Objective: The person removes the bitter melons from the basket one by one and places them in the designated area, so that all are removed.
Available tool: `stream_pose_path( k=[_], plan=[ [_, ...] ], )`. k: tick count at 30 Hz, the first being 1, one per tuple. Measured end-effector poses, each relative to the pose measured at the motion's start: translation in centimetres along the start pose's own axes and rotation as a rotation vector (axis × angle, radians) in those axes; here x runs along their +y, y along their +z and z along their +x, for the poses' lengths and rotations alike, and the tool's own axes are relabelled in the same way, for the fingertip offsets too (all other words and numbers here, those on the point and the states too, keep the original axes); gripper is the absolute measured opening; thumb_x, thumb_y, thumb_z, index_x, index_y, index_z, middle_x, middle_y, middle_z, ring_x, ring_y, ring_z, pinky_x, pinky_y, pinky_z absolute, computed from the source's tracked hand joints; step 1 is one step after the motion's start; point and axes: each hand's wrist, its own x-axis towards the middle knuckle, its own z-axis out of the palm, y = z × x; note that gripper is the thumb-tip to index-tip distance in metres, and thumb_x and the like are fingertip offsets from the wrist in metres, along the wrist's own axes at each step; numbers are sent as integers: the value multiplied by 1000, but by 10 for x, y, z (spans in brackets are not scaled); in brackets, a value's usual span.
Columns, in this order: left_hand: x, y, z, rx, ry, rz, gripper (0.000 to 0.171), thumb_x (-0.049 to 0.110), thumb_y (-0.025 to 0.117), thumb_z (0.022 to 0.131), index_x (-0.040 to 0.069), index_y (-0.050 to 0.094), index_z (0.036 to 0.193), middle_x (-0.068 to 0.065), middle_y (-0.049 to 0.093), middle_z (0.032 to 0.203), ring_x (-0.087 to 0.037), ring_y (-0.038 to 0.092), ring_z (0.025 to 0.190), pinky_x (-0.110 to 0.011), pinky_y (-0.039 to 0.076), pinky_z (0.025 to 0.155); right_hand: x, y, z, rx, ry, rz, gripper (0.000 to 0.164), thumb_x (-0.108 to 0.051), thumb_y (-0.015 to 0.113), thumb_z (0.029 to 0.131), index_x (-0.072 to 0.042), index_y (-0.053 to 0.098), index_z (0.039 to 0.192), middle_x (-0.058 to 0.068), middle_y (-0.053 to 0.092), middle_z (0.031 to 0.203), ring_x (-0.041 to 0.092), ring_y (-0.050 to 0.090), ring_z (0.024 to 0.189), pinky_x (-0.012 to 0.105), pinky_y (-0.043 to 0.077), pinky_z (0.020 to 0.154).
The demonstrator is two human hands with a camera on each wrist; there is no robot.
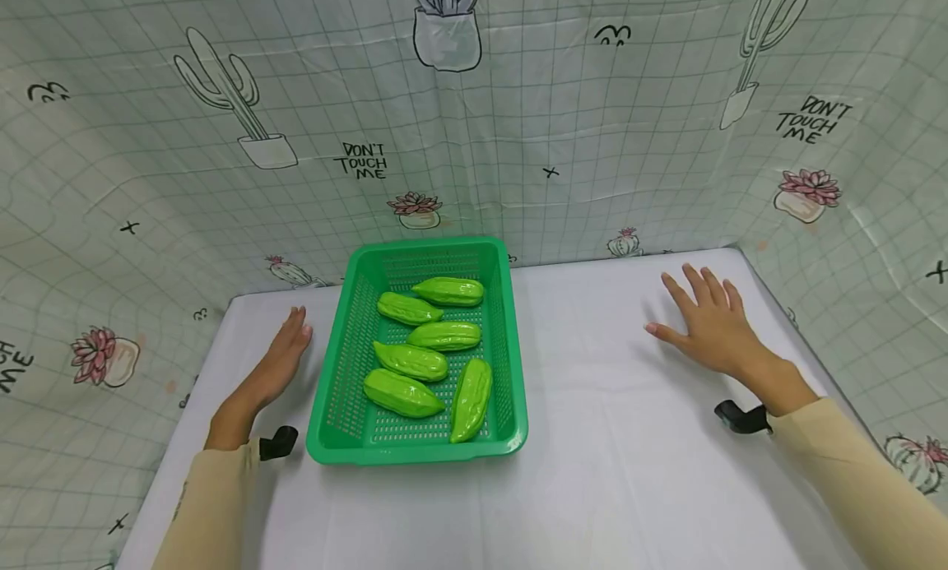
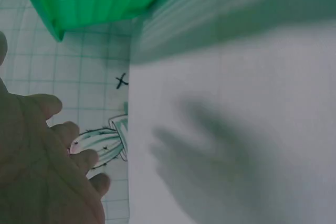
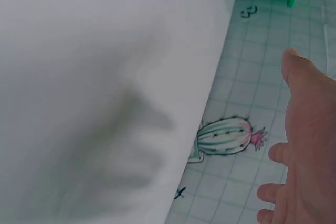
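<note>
While both hands hang above the bench (image 1: 603, 488), a green plastic basket (image 1: 418, 455) stands between them, closer to the left hand (image 1: 272, 366) than to the right hand (image 1: 713, 333). Inside the basket lie six bitter gourds (image 1: 444, 335), glossy, bright green and ridged. Five of them lie more or less crosswise, one behind another, from the far wall to the left near part of the floor; the sixth gourd (image 1: 471, 400) lies lengthwise in the right near part, its narrow tip towards the near wall.

The left hand is just beside the basket's left wall, apart from it, with its fingers extended and close together in the head view and its palm turned towards the basket. The right hand is well apart from the basket, over the right part of the bench, with its palm down and its fingers stretched out and spread. Both hands cast soft shadows on the white cover.

Each wrist carries a black device, at the end of the left beige sleeve (image 1: 211, 504) and the right beige sleeve (image 1: 852, 471). Behind and around the bench hangs a checked curtain (image 1: 474, 134) printed with potted cacti, succulents and the words "DON'T TOUCH ME".
</note>
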Motion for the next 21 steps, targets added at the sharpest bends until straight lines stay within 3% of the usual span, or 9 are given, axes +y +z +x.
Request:
stream_pose_path(
  k=[4, 8, 15, 21],
  plan=[
    [9, -3, -5, -78, -35, -89, 78, 50, 24, 116, 2, -10, 167, -29, -13, 172, -53, -10, 158, -77, 0, 121, -11, -1, -1, 7, -23, -12, 90, -53, 68, 100, 2, 33, 162, 37, 20, 166, 60, 13, 152, 77, 8, 120],
    [17, -3, -10, -112, -43, -131, 79, 47, 33, 116, 7, -11, 169, -27, -7, 174, -56, 3, 157, -78, 12, 120, -22, -2, -2, 14, -48, -19, 89, -51, 70, 99, 1, 34, 162, 36, 21, 165, 60, 14, 152, 76, 8, 120],
    [27, 0, -15, -127, -17, -168, 80, 38, 49, 114, -1, 5, 169, -33, 17, 170, -56, 48, 140, -74, 34, 115, -42, -5, -3, 34, -94, -41, 88, -48, 73, 98, 0, 36, 162, 34, 24, 166, 58, 17, 153, 76, 11, 120],
    [32, 1, -16, -122, -11, -195, 76, 30, 53, 113, -5, 14, 167, -35, 26, 166, -54, 48, 140, -60, 49, 109, -56, -7, -4, 25, -132, -42, 88, -47, 73, 98, -2, 35, 163, 33, 24, 167, 56, 17, 154, 75, 11, 120]
  ],
)
